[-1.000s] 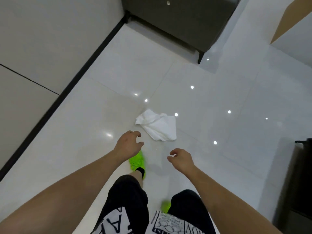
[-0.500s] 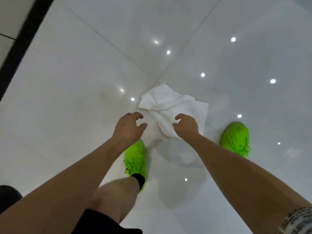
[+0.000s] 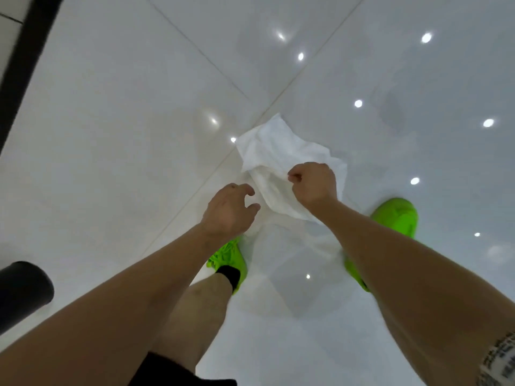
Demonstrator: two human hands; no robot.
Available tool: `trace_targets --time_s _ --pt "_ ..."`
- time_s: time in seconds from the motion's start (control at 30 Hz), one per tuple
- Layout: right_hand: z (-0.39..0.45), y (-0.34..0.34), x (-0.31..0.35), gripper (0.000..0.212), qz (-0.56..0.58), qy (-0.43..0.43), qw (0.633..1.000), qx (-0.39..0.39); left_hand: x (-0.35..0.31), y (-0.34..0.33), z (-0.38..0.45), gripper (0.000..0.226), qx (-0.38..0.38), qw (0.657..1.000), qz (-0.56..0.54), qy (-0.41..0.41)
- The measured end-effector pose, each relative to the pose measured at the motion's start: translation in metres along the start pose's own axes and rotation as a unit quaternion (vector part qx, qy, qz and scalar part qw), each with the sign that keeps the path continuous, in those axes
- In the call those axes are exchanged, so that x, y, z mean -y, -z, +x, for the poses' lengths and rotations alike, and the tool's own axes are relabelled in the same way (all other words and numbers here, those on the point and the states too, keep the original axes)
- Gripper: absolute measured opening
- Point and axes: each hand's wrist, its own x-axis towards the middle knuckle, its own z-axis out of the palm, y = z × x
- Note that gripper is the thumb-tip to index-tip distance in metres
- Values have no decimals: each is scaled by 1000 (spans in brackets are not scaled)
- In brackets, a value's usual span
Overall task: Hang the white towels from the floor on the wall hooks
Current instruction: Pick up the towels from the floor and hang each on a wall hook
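A crumpled white towel (image 3: 274, 151) lies on the glossy white floor just ahead of my feet. My right hand (image 3: 313, 185) is on it with fingers curled, pinching the cloth near its middle, and the fabric bunches up under the grip. My left hand (image 3: 230, 211) hovers just left of the towel's near edge, fingers loosely curled and holding nothing. No wall hooks are in view.
My two bright green shoes (image 3: 228, 263) (image 3: 395, 218) stand on the tiles either side of the towel's near end. A dark baseboard (image 3: 25, 65) runs along the wall at the upper left. A black rounded object (image 3: 22, 288) sits at the left edge.
I have bent lower and closer to the towel. My right hand has closed on the cloth and bunched it; my left hand has moved slightly toward it.
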Motion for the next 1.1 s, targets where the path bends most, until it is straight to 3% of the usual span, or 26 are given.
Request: trace_targets --time_s 0.2,0.3,0.47,0.57,0.7,0.73,0.83,0.9,1.0,1.1 --pt "-117 163 65 12 132 33 989 -55 -107 101 -124 54 -72 992 -2 -99" --pt "-175 275 119 17 213 56 974 -54 -168 167 -194 67 -106 978 -15 -178" --pt "-298 445 205 23 278 129 950 -54 -253 290 -305 56 -181 937 21 -298" --pt "-385 507 238 31 297 154 936 -114 -292 354 -378 56 -210 897 34 -388" --pt "-496 530 258 25 314 175 906 -225 -326 391 -481 81 -190 842 -11 -505" --pt "-521 528 260 25 308 171 900 -255 -329 392 -501 75 -166 832 -3 -529" --pt "-593 521 250 39 269 125 884 -362 -337 379 -553 11 -155 790 109 -583" --pt "-643 512 235 42 237 84 876 -412 -339 365 -584 15 -161 760 129 -616" --pt "-722 494 202 24 208 31 862 -462 -346 339 -643 13 -170 720 92 -667" --pt "-799 465 160 16 217 -11 823 -525 -351 294 -711 15 -119 695 71 -705"
